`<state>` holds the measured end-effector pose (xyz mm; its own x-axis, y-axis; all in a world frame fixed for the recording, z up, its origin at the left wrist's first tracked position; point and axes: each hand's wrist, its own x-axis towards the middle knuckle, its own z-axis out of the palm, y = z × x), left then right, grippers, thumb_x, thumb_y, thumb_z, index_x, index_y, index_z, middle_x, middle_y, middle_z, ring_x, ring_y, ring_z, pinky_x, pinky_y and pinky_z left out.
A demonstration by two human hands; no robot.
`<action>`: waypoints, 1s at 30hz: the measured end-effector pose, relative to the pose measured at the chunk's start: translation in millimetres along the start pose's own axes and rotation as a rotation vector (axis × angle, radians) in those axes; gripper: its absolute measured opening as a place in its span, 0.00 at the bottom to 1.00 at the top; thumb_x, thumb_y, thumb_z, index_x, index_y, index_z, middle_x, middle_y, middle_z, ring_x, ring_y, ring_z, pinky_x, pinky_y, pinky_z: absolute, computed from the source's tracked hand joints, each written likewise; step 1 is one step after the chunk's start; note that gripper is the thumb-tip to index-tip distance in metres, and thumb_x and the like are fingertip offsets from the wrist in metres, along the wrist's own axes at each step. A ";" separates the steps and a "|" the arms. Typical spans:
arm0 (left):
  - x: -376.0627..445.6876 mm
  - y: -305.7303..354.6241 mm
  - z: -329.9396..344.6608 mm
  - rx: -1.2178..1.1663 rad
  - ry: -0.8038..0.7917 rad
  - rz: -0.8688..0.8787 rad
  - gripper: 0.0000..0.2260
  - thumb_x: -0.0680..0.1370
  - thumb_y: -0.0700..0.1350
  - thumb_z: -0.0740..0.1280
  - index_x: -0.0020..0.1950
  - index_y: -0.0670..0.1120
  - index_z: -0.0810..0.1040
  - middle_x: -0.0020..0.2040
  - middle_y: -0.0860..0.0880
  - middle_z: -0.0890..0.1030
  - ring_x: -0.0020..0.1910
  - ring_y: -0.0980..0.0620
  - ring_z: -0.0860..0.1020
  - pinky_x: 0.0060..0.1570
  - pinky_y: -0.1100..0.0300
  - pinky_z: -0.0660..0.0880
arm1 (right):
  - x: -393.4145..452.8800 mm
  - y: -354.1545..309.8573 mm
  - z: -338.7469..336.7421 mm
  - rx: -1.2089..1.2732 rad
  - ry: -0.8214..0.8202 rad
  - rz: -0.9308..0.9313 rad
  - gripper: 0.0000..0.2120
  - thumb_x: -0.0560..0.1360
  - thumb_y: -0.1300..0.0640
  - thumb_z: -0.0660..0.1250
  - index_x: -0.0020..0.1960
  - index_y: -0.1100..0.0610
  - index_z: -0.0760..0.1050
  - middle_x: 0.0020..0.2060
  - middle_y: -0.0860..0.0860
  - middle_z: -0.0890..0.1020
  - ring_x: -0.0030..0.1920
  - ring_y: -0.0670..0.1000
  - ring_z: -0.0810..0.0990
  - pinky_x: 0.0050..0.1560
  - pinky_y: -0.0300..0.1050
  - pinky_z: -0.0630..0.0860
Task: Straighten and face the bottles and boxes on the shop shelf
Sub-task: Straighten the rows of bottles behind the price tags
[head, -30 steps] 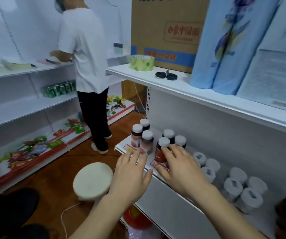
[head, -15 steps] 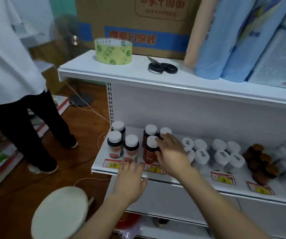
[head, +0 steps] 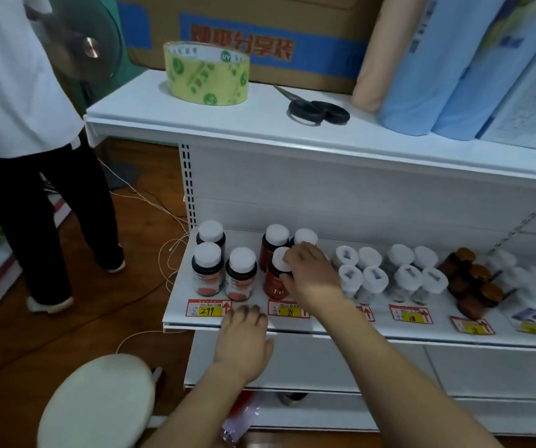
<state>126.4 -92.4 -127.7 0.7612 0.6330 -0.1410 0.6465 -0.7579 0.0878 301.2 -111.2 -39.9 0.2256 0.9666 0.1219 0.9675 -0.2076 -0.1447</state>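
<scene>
Bottles are the job, and my right hand [head: 312, 273] is curled round the front red bottle [head: 274, 282] in the second group on the lower shelf [head: 176, 305], fingers over its white cap, thumb low on the side. I'd say that's so I can twist it until the "Fe" label looks straight out above its price tag [head: 287, 309]. My left hand [head: 244, 337] lies flat and relaxed on the shelf lip, holding nothing, likely steadying me as I lean in. Two more red bottles [head: 273, 244] stand just behind; my hand hides part of one. The three dark bottles [head: 221, 270] to the left already face front. Further right, the white-capped jars [head: 389, 273] and brown jars [head: 470, 282] blur, labels unreadable.
</scene>
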 end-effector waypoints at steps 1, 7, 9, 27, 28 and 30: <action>0.8 0.0 -2.1 -0.006 -0.001 -0.001 0.25 0.82 0.57 0.53 0.76 0.46 0.64 0.78 0.46 0.62 0.75 0.43 0.60 0.75 0.46 0.54 | 1.1 -0.2 -0.3 0.017 0.007 -0.006 0.12 0.78 0.56 0.65 0.57 0.62 0.74 0.56 0.58 0.77 0.62 0.60 0.70 0.58 0.52 0.69; 2.3 -3.6 -22.2 -0.102 0.059 -0.024 0.23 0.82 0.57 0.56 0.75 0.48 0.66 0.74 0.49 0.69 0.73 0.46 0.64 0.72 0.52 0.59 | -2.4 4.4 -6.5 0.122 0.215 -0.074 0.07 0.74 0.57 0.71 0.47 0.59 0.76 0.46 0.54 0.79 0.47 0.59 0.76 0.44 0.46 0.68; 2.8 0.1 -34.0 -0.230 0.161 -0.072 0.21 0.82 0.55 0.57 0.73 0.48 0.69 0.70 0.48 0.73 0.69 0.46 0.69 0.69 0.53 0.66 | -9.4 5.0 -16.7 0.222 0.344 -0.074 0.08 0.74 0.57 0.71 0.48 0.60 0.76 0.47 0.54 0.79 0.45 0.58 0.77 0.42 0.47 0.73; -33.0 80.1 -106.5 -1.928 0.597 -0.411 0.10 0.79 0.43 0.69 0.60 0.44 0.77 0.52 0.48 0.86 0.54 0.53 0.84 0.59 0.55 0.78 | -92.3 -11.6 -75.8 1.028 0.543 0.417 0.11 0.79 0.53 0.67 0.61 0.47 0.80 0.57 0.45 0.80 0.53 0.37 0.79 0.52 0.32 0.77; -34.6 81.3 -107.9 -1.891 0.620 -0.410 0.11 0.77 0.46 0.70 0.59 0.44 0.78 0.51 0.50 0.86 0.54 0.52 0.84 0.58 0.55 0.78 | -95.5 -11.6 -75.7 1.060 0.556 0.400 0.11 0.80 0.54 0.66 0.61 0.47 0.80 0.57 0.45 0.80 0.55 0.37 0.79 0.51 0.30 0.76; -38.3 83.4 -111.2 -1.807 0.653 -0.409 0.16 0.73 0.52 0.71 0.57 0.46 0.80 0.50 0.51 0.86 0.53 0.51 0.84 0.57 0.55 0.79 | -99.7 -9.6 -77.3 1.145 0.591 0.371 0.11 0.80 0.58 0.66 0.59 0.47 0.80 0.58 0.45 0.81 0.57 0.41 0.79 0.54 0.34 0.77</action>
<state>156.9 -162.2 -5.3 0.2040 0.9711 -0.1235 -0.2764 0.1782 0.9444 278.3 -217.2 25.2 0.7484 0.6111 0.2578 0.2644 0.0817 -0.9610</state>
